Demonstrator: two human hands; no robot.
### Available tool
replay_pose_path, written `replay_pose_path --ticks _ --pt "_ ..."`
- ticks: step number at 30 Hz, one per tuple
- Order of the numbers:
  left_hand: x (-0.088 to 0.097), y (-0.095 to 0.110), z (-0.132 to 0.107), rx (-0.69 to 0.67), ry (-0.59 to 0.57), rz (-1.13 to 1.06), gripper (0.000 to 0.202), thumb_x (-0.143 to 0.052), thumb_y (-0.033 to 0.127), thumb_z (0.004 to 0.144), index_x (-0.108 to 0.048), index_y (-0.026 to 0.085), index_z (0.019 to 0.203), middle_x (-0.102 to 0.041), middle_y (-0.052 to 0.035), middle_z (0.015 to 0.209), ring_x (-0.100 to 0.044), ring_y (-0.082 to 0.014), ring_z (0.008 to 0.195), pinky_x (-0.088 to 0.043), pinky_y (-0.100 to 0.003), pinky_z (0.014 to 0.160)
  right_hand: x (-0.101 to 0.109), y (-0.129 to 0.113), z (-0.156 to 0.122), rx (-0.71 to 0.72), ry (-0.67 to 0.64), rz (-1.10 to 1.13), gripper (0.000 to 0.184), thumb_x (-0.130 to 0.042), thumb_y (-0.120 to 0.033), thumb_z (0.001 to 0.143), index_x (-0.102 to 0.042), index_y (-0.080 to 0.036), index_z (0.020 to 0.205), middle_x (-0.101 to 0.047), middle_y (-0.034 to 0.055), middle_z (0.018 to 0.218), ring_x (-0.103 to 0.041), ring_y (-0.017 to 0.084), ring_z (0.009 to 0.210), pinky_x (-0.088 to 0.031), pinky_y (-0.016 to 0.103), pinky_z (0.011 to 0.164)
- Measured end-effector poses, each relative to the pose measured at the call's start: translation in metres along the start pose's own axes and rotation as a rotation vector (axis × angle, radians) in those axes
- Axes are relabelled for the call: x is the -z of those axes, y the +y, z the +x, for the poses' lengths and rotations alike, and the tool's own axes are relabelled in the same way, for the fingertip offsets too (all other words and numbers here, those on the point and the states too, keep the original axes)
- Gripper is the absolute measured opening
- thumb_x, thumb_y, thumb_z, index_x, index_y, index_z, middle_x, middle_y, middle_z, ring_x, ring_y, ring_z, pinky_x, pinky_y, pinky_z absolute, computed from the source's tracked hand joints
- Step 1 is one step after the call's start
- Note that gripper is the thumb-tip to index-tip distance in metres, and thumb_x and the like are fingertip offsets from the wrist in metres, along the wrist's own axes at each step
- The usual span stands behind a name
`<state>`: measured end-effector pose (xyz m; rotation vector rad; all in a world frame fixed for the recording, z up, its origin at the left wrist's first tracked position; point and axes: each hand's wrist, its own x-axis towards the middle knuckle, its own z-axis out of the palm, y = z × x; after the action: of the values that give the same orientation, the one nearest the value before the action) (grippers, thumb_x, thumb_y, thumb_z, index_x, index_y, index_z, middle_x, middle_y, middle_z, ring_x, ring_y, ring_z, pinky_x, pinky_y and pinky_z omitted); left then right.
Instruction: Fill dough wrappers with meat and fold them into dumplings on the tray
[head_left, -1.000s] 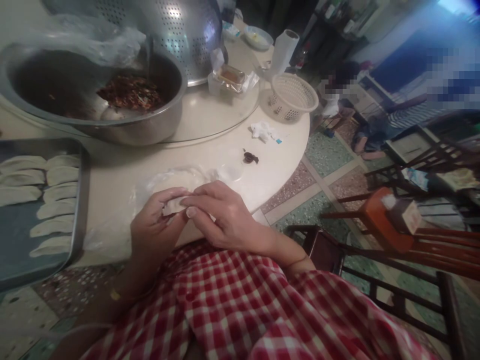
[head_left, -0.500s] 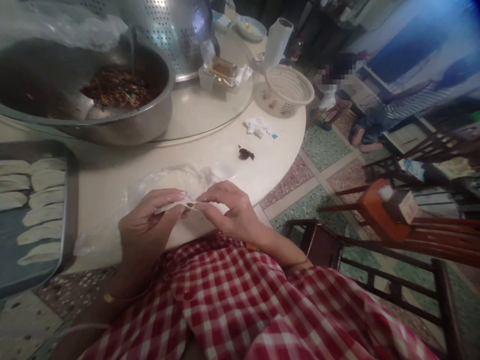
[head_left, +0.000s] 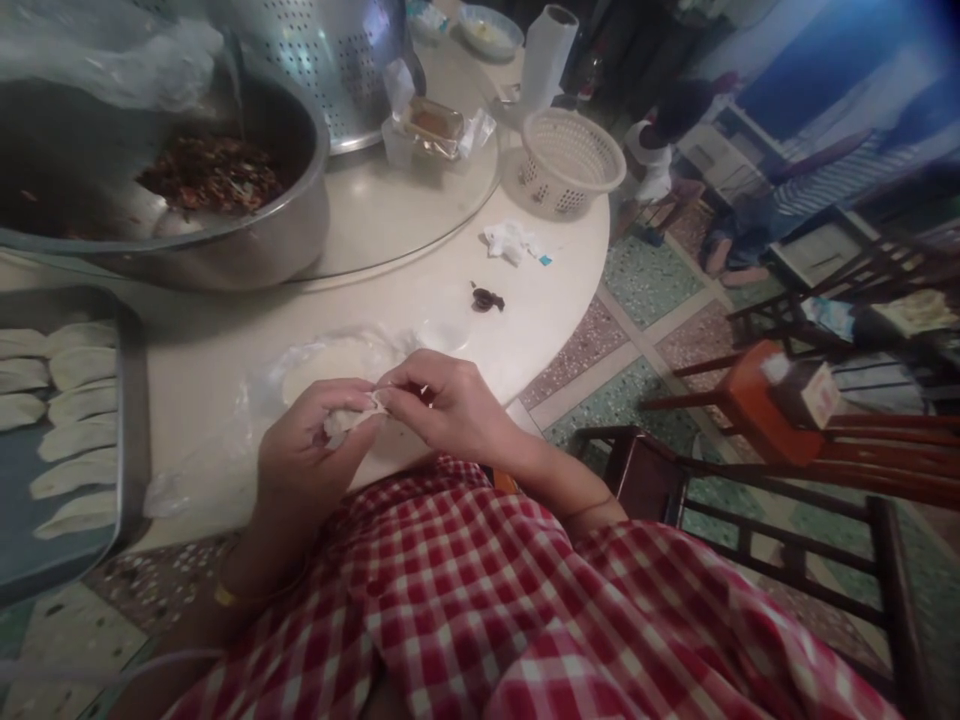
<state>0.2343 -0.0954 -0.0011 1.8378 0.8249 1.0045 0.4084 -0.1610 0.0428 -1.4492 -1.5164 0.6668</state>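
Note:
Between my two hands is a folded pale dumpling (head_left: 346, 420), partly hidden by fingers. My left hand (head_left: 311, 445) is closed round its left side, thumb in front. My right hand (head_left: 442, 395) pinches its right end with thumb and forefinger. Just beyond them, flat round wrappers (head_left: 322, 365) lie on a clear plastic bag (head_left: 255, 385), beside a small white dish (head_left: 442, 335). To the left, a metal tray (head_left: 135, 420) carries rows of folded dumplings (head_left: 79, 438). A big steel bowl (head_left: 255, 245) behind holds dark chopped filling (head_left: 214, 175).
A glass turntable (head_left: 390, 215) bears the bowl, a perforated steel colander (head_left: 330, 70) and a foil-lined container (head_left: 431, 130). A plastic basket (head_left: 570, 160), crumpled tissue (head_left: 506, 242) and a dark scrap (head_left: 487, 298) lie rightward. Wooden chairs (head_left: 757, 400) stand right; two people are farther back.
The dumpling's edges, open with dark filling showing at the right end before, are now drawn together. My left hand has shifted right and closed further round it. The view has moved slightly.

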Motion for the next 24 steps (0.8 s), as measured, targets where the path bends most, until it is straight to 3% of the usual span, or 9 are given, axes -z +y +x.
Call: replay_pose_path --ticks 6,12,16,20,24 --pt "-0.001 0.007 0.005 0.116 0.12 -0.179 0.013 -0.081 0.027 0.078 -0.07 0.024 0.084 -0.079 0.0008 0.092 -0.069 -0.0109 0.064 -0.06 -0.024 0.06 0.001 0.0 -0.003 0.029 0.032 -0.029 0.015 -0.061 -0.026 0.097 -0.074 -0.018 0.094 -0.076 0.0028 0.093 -0.067 0.011 0.081 -0.053 0.025 0.075" --pt "-0.003 0.013 0.005 0.117 0.141 -0.123 0.008 -0.079 0.024 0.079 -0.076 0.024 0.086 -0.078 0.0007 0.091 -0.073 -0.0128 0.075 -0.063 -0.022 0.064 -0.004 0.004 -0.008 0.035 0.124 -0.059 0.017 -0.059 -0.025 0.095 -0.071 -0.017 0.086 -0.073 0.0023 0.084 -0.063 0.011 0.074 -0.053 0.025 0.072" --pt "-0.007 0.011 0.005 0.201 0.164 -0.085 0.006 -0.077 0.026 0.083 -0.076 0.025 0.089 -0.078 0.0013 0.089 -0.07 -0.0112 0.065 -0.062 -0.023 0.064 -0.01 0.006 -0.014 0.085 0.201 -0.051 0.021 -0.056 -0.026 0.096 -0.069 -0.017 0.083 -0.071 0.0029 0.08 -0.061 0.012 0.073 -0.054 0.026 0.071" --pt "-0.007 0.001 0.005 0.085 0.077 -0.059 0.007 -0.075 0.026 0.084 -0.075 0.027 0.091 -0.077 0.0009 0.092 -0.072 -0.0147 0.073 -0.062 -0.026 0.066 -0.011 0.008 -0.012 0.009 0.225 0.016 0.018 -0.059 -0.025 0.093 -0.068 -0.017 0.08 -0.07 0.0014 0.077 -0.062 0.011 0.072 -0.053 0.025 0.07" --pt "-0.006 -0.005 0.004 -0.081 0.003 0.0 0.011 -0.072 0.024 0.084 -0.074 0.028 0.094 -0.075 -0.0001 0.097 -0.072 -0.018 0.091 -0.06 -0.03 0.078 -0.008 0.009 -0.005 -0.097 0.136 0.102 0.016 -0.061 -0.026 0.09 -0.067 -0.018 0.078 -0.07 -0.0004 0.075 -0.063 0.011 0.072 -0.052 0.025 0.071"
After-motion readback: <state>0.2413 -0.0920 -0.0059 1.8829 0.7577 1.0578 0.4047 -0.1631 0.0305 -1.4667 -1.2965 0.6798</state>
